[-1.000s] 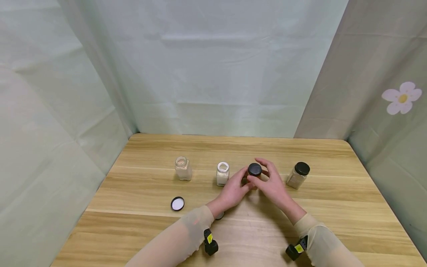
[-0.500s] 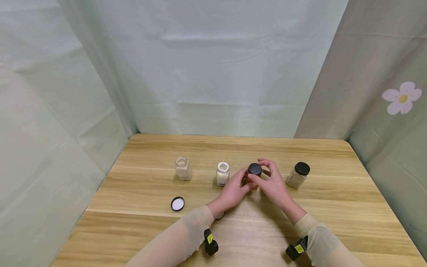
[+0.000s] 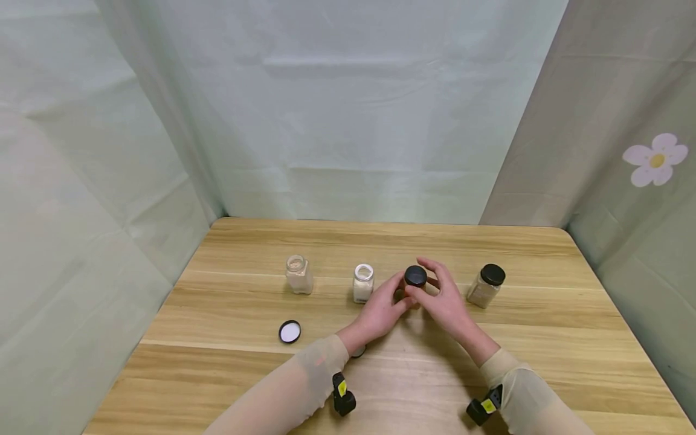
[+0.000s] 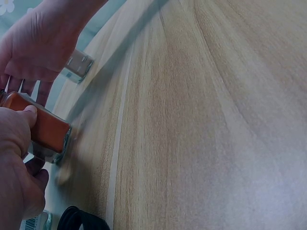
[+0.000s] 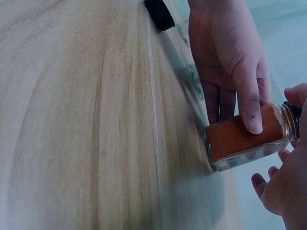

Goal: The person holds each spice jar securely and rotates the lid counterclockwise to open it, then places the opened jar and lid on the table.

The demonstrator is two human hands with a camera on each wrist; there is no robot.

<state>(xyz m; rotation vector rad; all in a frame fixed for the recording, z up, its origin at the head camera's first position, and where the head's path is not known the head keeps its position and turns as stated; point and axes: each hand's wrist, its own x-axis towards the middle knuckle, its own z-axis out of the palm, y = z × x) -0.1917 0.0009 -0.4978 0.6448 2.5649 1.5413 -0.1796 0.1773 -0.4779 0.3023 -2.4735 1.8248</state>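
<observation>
A square glass spice jar of orange-red powder stands upright on the table, with a black screw lid on its neck. My left hand grips the jar's body, its thumb laid across the near side in the right wrist view. At the top, my right hand pinches the lid between thumb and fingers. In the left wrist view the powder jar shows between the two hands, and the lid is mostly hidden there.
Left of my hands stand two lidless jars, one of white contents and one of pale contents. A capped jar is at the right. One loose lid lies upturned; another is partly behind my left wrist.
My right fingers shift slightly around the lid, moving back and then forward again. The left hand and jar stay in place.
</observation>
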